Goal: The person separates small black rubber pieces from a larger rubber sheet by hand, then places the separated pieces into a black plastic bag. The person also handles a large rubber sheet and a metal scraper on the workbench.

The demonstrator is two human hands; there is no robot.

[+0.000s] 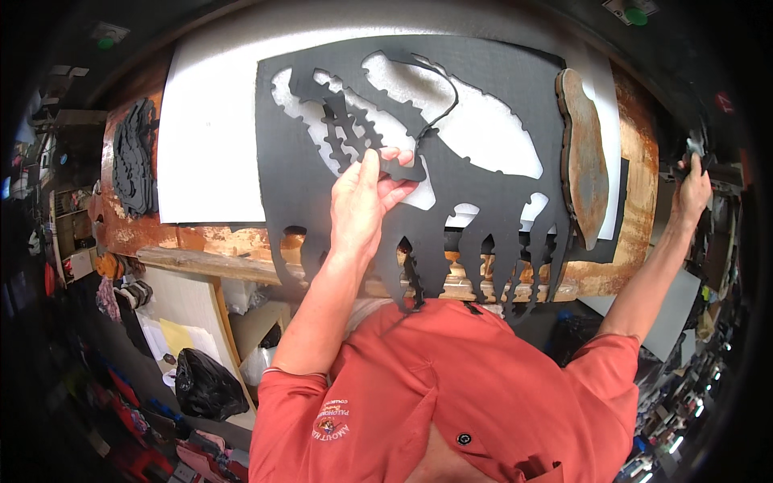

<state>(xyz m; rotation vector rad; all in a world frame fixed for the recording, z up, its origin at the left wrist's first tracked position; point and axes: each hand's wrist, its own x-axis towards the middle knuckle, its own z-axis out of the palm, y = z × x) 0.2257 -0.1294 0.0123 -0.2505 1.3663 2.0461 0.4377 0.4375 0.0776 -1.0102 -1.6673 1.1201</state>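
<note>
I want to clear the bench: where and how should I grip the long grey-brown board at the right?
Probably around the middle of the grey-brown board, from above, thumb on one long edge, fingers on the other. It lies flat, is much longer than wide, and its left side looks thick enough to hold. Whether that edge is sharp can't be told.
</note>
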